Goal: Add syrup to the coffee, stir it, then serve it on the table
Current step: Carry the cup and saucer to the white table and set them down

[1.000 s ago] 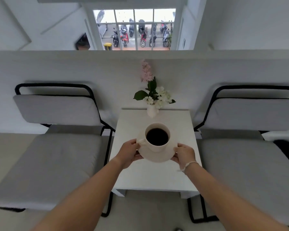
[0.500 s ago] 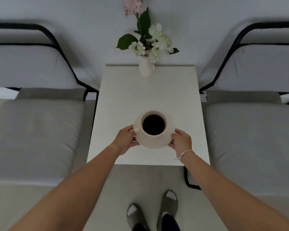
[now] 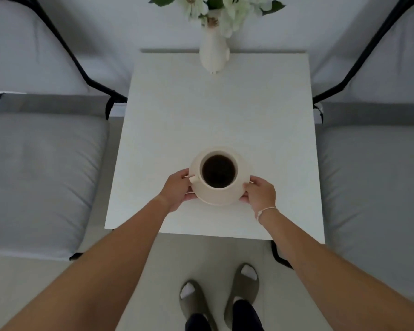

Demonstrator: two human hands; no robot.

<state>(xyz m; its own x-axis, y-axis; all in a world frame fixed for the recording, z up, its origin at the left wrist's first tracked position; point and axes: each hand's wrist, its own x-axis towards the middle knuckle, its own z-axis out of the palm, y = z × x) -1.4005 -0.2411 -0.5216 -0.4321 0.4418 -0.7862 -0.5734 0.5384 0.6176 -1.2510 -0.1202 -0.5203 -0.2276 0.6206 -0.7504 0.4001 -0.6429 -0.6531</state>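
While the saucer (image 3: 216, 198) is gripped by left hand (image 3: 177, 191) and right hand (image 3: 261, 194), coffee cup (image 3: 218, 172) is being served; gentle release onto desk (image 3: 220, 111) is called for.

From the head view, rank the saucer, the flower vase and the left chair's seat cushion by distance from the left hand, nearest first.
1. saucer: held in the left hand, near table edge.
2. left chair's seat cushion: off to the left, beside the table.
3. flower vase: at the table's far edge.
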